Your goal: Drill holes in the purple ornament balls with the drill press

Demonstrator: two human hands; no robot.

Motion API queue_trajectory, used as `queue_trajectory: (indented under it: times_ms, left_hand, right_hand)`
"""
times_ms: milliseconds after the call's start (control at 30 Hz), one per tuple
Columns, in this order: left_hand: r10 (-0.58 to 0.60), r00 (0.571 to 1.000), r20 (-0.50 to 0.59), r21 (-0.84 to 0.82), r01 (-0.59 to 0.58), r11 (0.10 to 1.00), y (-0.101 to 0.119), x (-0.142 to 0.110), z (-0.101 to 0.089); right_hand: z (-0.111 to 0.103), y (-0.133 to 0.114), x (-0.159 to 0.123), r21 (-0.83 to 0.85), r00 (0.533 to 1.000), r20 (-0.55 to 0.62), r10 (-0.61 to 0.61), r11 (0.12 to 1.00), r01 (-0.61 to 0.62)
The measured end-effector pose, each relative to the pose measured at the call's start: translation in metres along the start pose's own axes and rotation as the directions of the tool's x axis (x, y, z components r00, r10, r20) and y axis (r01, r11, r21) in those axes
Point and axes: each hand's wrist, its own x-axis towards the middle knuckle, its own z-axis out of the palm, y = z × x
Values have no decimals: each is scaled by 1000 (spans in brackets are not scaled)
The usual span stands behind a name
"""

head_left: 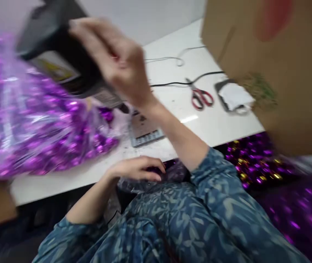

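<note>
My right hand (pixel 120 65) is raised over the table, its fingers wrapped around a black boxy object (pixel 62 47) with a white-and-yellow label. The object is tilted and blurred, so its exact kind is unclear. Low at the table's front edge, my left hand (pixel 138 168) has its thumb and fingers apart over a clear plastic bag (pixel 145 185) near my lap. Something dark purple shows beside its fingers. Between the hands and the wall lies a flat silver device (pixel 146 131) with a row of buttons, partly hidden by my right forearm.
Shiny purple pieces in a large clear bag (pixel 35 124) cover the table's left side. Red-handled scissors (pixel 201 98), a black cable (pixel 172 84) and a dark item with white paper (pixel 235 96) lie rightward. A cardboard box (pixel 281 91) stands at right, above purple-and-gold shiny pieces (pixel 254 160).
</note>
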Motion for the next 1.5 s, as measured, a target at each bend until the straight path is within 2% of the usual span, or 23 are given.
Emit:
queue_trajectory:
  times_ms: [33, 67, 100, 133, 167, 200, 233, 300, 333, 367, 433, 500, 567, 667, 800, 933, 1000, 1100, 1200, 1267, 1333, 1433, 1500]
  left_hand:
    - [1, 986, -165, -12, -3, 1000, -2, -22, -20]
    - [-2, 926, -378, -36, -12, 999, -7, -43, -39]
    - [-8, 804, -594, -61, -35, 998, -15, -60, -57]
    - [-16, 640, -768, -75, -65, 995, -26, -73, -73]
    - [-22, 478, -878, -71, -84, 994, -39, -80, -89]
    - [-19, 355, -935, -51, -80, 996, -53, -82, -103]
    - [-10, 294, -956, -21, -32, 999, -66, -79, -117]
    - [2, 278, -961, 60, 200, 978, -89, -62, -141]
    - [-10, 280, -960, 92, 348, 933, -97, -51, -151]
    - [-36, 280, -959, 109, 486, 867, -102, -40, -159]
    - [-99, 245, -964, 99, 684, 723, -109, -23, -169]
    - [-142, 194, -971, 59, 765, 641, -113, -15, -175]
    - [-156, 164, -974, 27, 769, 638, -119, -13, -179]
    - [-136, 164, -977, 12, 680, 733, -131, -16, -184]
    - [-56, 162, -985, 24, 454, 891, -143, -16, -189]
    - [-117, 91, -989, -76, 364, 928, -144, -9, -189]
    - [-158, 98, -983, -117, 335, 935, -143, -8, -186]
    - [-162, 112, -980, -154, 83, 985, -139, -16, -177]
    - [-161, 109, -981, -181, -218, 959, -130, -33, -159]
    - [-149, 132, -980, -182, -295, 938, -120, -42, -140]
    - [-136, 181, -974, -190, -332, 924, -111, -45, -119]
    - [-120, 277, -953, -229, -406, 885, -106, -31, -91]
    - [-124, 325, -938, -270, -456, 848, -110, -13, -80]
  right_hand:
    - [19, 1, 1, 49, 998, -52, 27, 999, -25]
    - [31, 1, 1, 88, 995, -85, 60, 995, -53]
    - [37, -1, 2, 116, 989, -103, 102, 989, -90]
    - [38, -3, 2, 134, 983, -108, 150, 982, -135]
    - [37, -5, 3, 145, 979, -110, 172, 977, -156]
    - [34, -7, 4, 127, 972, -115, 207, 973, -192]
    - [31, -9, 4, 79, 962, -117, 246, 968, -238]
    - [28, -11, 5, 7, 950, -125, 287, 958, -288]
    - [27, -11, 6, -15, 948, -127, 294, 955, -298]
    - [28, -10, 6, -22, 948, -125, 292, 955, -297]
    - [29, -8, 6, -22, 953, -125, 277, 959, -282]
    - [29, -7, 6, -39, 952, -129, 278, 958, -285]
    - [29, -8, 6, -57, 948, -139, 285, 954, -295]
    - [30, -11, 6, -62, 946, -151, 286, 953, -298]
    - [31, -11, 6, -90, 948, -165, 272, 953, -289]
    - [32, -6, 6, -121, 952, -150, 266, 951, -285]
    - [32, -6, 6, -116, 954, -148, 262, 953, -280]
    - [30, -11, 6, -71, 950, -152, 271, 956, -284]
    - [30, -19, 7, -44, 942, -133, 307, 948, -315]
    - [31, -22, 7, -39, 938, -126, 322, 943, -329]
    - [33, -21, 7, -35, 940, -149, 306, 949, -314]
    - [37, -14, 7, 18, 943, -211, 258, 965, -261]
    - [39, -11, 6, 60, 943, -226, 245, 969, -238]
